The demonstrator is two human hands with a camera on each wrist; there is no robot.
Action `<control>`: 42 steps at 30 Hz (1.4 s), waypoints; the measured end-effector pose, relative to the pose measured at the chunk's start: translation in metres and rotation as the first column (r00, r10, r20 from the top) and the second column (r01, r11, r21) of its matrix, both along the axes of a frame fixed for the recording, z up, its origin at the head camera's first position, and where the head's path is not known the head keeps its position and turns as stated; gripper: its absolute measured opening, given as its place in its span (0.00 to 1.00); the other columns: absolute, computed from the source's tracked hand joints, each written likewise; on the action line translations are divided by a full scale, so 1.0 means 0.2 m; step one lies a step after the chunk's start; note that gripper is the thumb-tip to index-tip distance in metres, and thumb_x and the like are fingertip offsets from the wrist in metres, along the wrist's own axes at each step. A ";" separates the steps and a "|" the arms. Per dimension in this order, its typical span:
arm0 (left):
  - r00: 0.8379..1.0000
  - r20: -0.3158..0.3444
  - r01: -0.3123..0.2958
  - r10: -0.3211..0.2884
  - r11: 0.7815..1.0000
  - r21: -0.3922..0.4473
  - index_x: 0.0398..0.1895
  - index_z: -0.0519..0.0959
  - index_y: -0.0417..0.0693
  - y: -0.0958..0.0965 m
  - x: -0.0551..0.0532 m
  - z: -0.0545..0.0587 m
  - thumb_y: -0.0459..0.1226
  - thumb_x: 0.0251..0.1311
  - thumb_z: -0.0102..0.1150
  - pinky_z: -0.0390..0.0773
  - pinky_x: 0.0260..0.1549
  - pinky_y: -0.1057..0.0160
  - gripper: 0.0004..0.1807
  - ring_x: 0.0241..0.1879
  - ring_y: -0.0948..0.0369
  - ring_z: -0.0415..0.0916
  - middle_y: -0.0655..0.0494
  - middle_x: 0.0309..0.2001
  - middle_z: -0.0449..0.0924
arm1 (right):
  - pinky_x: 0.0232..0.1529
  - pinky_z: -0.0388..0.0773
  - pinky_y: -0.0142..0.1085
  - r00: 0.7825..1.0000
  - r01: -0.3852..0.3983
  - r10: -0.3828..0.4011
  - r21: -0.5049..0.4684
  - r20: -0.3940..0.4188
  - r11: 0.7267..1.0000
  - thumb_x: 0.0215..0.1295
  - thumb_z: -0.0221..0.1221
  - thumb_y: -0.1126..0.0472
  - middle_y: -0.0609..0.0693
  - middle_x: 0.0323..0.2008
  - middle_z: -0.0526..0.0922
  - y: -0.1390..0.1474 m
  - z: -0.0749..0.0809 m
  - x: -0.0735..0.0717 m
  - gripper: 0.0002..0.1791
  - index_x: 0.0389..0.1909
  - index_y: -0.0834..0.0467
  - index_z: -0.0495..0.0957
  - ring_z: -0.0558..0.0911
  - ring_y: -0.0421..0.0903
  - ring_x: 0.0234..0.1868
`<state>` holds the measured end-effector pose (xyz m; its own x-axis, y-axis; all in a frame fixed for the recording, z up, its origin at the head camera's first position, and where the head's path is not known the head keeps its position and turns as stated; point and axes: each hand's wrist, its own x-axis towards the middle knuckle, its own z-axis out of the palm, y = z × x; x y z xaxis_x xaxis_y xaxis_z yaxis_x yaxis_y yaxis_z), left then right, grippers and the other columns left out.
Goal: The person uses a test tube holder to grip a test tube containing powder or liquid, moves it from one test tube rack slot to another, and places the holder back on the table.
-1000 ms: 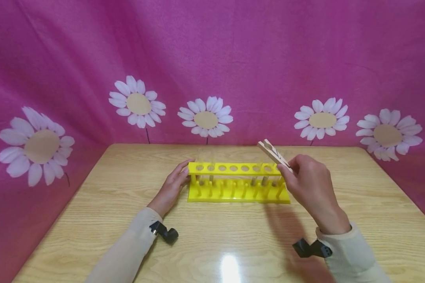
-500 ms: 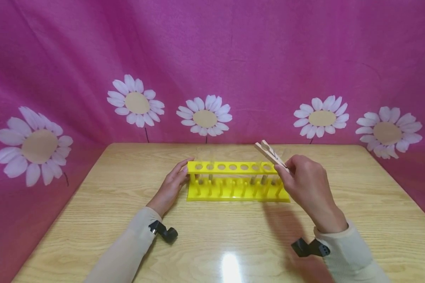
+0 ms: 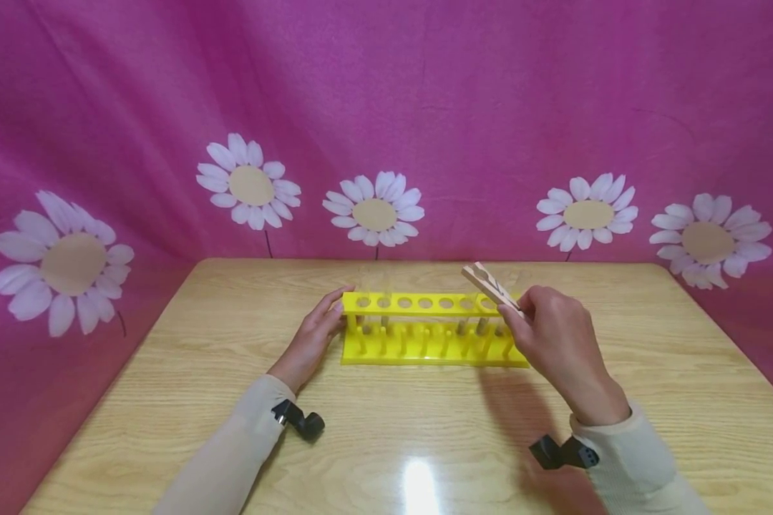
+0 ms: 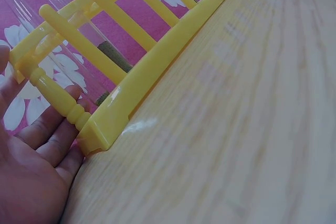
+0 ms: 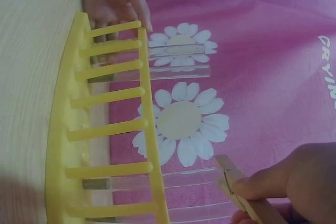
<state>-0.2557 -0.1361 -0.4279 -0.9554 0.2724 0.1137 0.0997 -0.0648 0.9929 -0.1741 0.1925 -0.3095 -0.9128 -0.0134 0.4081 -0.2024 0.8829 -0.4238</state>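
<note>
My left hand grips the rack's left edge, my right hand a clothespin above its right. Tabletop spreads before it.

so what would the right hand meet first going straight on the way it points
Probably a clear test tube in the yellow rack, just by the tip of the wooden clothespin the right hand holds; depth there is unclear.

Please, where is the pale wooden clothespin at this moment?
In the head view, the pale wooden clothespin is pinched in the person's right hand, near the right end of the yellow plastic test-tube rack.
</note>
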 end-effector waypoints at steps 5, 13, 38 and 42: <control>1.000 0.005 0.005 -0.005 1.000 -0.010 0.69 0.65 0.62 0.00 0.00 0.00 0.53 0.72 0.42 0.56 0.68 0.48 0.25 0.68 0.57 0.58 0.58 0.70 0.60 | 0.19 0.68 0.35 0.998 0.007 -0.008 0.018 0.056 1.000 0.60 0.66 0.59 0.54 0.21 0.75 0.00 -0.02 0.00 0.12 0.28 0.65 0.77 0.69 0.48 0.20; 1.000 0.010 -0.007 0.007 1.000 -0.021 0.69 0.65 0.62 0.00 0.00 0.00 0.52 0.73 0.42 0.57 0.67 0.48 0.24 0.68 0.57 0.59 0.58 0.71 0.60 | 0.18 0.67 0.35 0.997 -0.015 0.013 0.027 0.076 1.000 0.60 0.66 0.58 0.53 0.20 0.74 -0.01 -0.05 -0.01 0.13 0.28 0.65 0.78 0.69 0.48 0.19; 1.000 -0.004 -0.013 0.013 1.000 -0.010 0.68 0.66 0.61 0.01 0.01 0.01 0.51 0.73 0.42 0.57 0.68 0.49 0.23 0.68 0.58 0.58 0.59 0.69 0.62 | 0.16 0.64 0.35 0.991 -0.023 0.015 0.064 0.131 0.998 0.60 0.65 0.57 0.52 0.19 0.72 -0.01 -0.10 -0.04 0.14 0.28 0.66 0.78 0.68 0.47 0.18; 1.000 -0.008 -0.012 0.012 1.000 -0.014 0.69 0.65 0.59 0.00 0.01 0.01 0.51 0.73 0.42 0.56 0.68 0.48 0.24 0.68 0.58 0.58 0.58 0.70 0.61 | 0.16 0.65 0.35 0.990 -0.014 0.005 0.062 0.140 0.998 0.60 0.65 0.57 0.52 0.19 0.72 -0.01 -0.10 -0.04 0.14 0.28 0.66 0.77 0.68 0.47 0.18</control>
